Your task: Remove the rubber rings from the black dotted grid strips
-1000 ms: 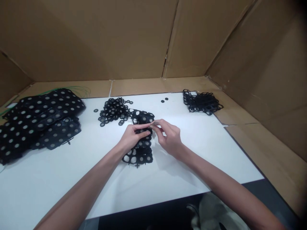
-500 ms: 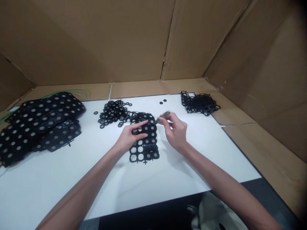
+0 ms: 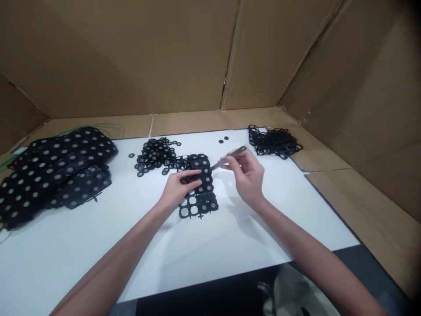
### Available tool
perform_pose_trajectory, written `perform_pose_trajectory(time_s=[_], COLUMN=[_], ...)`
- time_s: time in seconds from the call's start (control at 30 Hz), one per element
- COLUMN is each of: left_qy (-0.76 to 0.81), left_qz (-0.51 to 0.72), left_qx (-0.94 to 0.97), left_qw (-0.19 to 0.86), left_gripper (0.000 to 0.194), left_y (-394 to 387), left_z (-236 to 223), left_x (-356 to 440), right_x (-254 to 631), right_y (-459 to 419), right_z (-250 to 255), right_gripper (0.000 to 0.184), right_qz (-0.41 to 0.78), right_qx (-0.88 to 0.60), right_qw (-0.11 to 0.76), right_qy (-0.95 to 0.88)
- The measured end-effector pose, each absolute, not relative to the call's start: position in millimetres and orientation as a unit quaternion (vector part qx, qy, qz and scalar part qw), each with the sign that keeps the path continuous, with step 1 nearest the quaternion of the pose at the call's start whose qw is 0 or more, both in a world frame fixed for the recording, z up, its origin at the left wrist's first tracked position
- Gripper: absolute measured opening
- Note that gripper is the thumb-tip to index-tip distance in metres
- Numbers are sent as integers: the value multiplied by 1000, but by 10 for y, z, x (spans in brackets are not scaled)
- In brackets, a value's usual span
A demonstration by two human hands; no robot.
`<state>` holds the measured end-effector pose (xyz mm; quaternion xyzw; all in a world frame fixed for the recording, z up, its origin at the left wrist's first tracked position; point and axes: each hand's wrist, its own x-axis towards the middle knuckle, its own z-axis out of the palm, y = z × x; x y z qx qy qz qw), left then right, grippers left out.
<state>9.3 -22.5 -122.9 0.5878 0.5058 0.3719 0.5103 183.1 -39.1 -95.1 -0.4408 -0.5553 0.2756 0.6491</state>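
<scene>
Black sheet (image 3: 206, 196) laid on white table (image 3: 190, 263), steadied under spread, unclenched fingers of left hand (image 3: 174, 188). Metal tool (image 3: 237, 152) pinched in right hand (image 3: 250, 180), slanted, apparently so tip can reach sheet's right edge. Loose discs (image 3: 156, 153) heaped nearby, seemingly kept beyond working area.

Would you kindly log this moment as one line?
left hand: on black sheet | right hand: holds metal tool at sheet's edge | disc pile: beyond

Holed black sheet (image 3: 208, 188) lies on white tabletop (image 3: 197, 254), slanted grey tool (image 3: 237, 152) alongside.
</scene>
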Motion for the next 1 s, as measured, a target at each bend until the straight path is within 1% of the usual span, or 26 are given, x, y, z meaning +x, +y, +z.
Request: perform_pose_trajectory(time_s=[0.13,0.37,0.57,0.73,0.9,1.0], left_qy=[497,486,499,513,471,448], left_qz=[379,380,377,375,382,380], left_qx=[597,613,605,604,623,640], left_qw=[503,493,493,480,493,495], left_gripper=[35,38,40,35,31,31], left_y=[-233,-242,-235,-246,-270,-277], left_z=[-1206,-1192,-1210,-1194,-1146,-1132], left_x=[94,94,94,106,136,144], right_x=[1732,1729,1722,1731,1715,1707], right_y=[-475,-478,-478,-470,-475,-488], right_z=[-1014,-1058,-1051,-1075,-1059,-1038], right_gripper=[4,9,9,10,10,10], right_qz=[213,127,118,121,125,123], right_qx=[-418,-405,-404,-403,-400,-393], right_qw=[604,569,572,580,576,580], right_qy=[-645,-704,-704,-698,-702,-703])
